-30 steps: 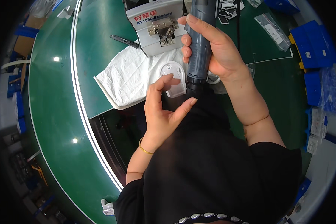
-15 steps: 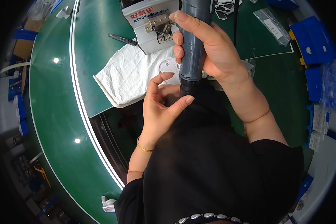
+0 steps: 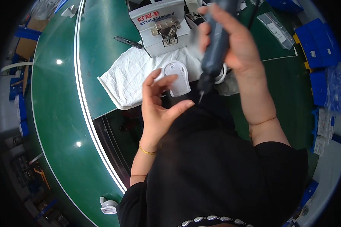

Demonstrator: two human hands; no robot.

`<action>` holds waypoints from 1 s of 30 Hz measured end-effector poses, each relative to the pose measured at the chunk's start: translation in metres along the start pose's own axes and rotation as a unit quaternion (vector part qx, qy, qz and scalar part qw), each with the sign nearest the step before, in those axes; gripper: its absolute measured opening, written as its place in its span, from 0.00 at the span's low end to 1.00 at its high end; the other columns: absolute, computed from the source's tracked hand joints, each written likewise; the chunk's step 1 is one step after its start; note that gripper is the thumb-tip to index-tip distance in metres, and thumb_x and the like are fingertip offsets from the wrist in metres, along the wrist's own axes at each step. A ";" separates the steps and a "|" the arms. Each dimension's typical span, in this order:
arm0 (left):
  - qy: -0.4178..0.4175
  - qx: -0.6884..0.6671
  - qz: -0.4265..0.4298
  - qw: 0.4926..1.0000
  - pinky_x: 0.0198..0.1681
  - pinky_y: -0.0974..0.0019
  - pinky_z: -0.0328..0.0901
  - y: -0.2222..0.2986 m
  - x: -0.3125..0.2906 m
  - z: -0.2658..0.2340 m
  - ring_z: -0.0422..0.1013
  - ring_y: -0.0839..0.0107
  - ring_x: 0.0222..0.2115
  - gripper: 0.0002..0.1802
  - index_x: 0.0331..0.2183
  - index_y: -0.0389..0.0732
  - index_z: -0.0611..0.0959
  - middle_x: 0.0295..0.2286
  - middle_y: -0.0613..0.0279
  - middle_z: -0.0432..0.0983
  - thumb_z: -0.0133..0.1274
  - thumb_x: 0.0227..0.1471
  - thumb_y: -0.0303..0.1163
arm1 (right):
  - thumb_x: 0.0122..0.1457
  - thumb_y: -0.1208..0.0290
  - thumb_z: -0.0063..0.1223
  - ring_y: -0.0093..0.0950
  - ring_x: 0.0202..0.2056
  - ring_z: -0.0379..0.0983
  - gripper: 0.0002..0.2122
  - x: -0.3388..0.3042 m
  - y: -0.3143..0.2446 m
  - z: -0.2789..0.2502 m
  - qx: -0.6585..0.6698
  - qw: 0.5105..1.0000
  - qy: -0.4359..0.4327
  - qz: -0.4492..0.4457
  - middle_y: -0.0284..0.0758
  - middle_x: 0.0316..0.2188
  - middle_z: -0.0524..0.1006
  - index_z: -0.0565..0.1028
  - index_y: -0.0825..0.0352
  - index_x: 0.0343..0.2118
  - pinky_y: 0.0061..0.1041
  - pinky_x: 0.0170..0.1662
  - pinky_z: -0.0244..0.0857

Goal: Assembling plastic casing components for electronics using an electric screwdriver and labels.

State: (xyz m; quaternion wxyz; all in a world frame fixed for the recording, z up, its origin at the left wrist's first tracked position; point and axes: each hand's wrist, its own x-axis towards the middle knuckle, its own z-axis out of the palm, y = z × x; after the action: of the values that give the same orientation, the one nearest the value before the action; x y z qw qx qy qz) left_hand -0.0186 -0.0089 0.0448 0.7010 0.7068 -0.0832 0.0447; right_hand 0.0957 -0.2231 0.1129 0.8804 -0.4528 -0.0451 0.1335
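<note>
Right hand (image 3: 231, 41) has lifted the grey electric screwdriver (image 3: 215, 49), gripped tight, up off the white plastic part (image 3: 176, 77), while the left hand (image 3: 159, 106) has let go, open and empty just below it.

1. Looks like a factory assembly line: a long green conveyor belt (image 3: 60, 113) with white stripes curves past the green bench (image 3: 102, 45).
2. At the bench's far edge sits a grey screw feeder box (image 3: 159, 26).
3. Blue parts bins (image 3: 322, 45) stack along the right edge.
4. A powered screwdriver (image 3: 216, 41), a white cloth (image 3: 132, 79), and a small white plastic housing (image 3: 177, 77).
</note>
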 end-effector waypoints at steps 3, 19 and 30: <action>0.042 0.089 0.055 0.994 0.58 0.59 0.59 -0.021 0.005 -0.020 0.67 0.62 0.52 0.59 0.61 0.39 0.60 0.54 0.49 0.69 0.78 0.32 0.35 | 0.58 0.66 0.61 0.33 0.27 0.77 0.14 0.008 -0.032 -0.029 -0.028 0.984 0.174 -0.021 0.38 0.29 0.77 0.73 0.65 0.44 0.37 0.33 0.75; 0.084 0.317 0.126 0.936 0.59 0.55 0.59 -0.042 0.008 0.020 0.62 0.48 0.56 0.60 0.59 0.27 0.60 0.55 0.40 0.62 0.77 0.32 0.43 | 0.44 0.63 0.66 0.31 0.31 0.77 0.21 0.103 -0.041 -0.270 -0.484 0.763 0.424 -0.066 0.41 0.32 0.80 0.78 0.75 0.36 0.30 0.34 0.69; 0.090 0.304 0.143 0.938 0.56 0.53 0.60 -0.063 0.006 0.022 0.63 0.49 0.52 0.60 0.61 0.31 0.58 0.54 0.43 0.63 0.75 0.34 0.43 | 0.51 0.63 0.63 0.39 0.34 0.78 0.07 0.132 0.000 -0.136 -0.677 0.641 0.221 -0.286 0.38 0.30 0.82 0.84 0.60 0.29 0.36 0.40 0.70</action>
State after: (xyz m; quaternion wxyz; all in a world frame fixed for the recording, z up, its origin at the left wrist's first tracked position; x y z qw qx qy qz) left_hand -0.0029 -0.0309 -0.0164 0.4436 0.8597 -0.1024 0.2317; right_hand 0.2494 -0.2938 0.0275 0.3056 -0.9029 -0.0542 -0.2973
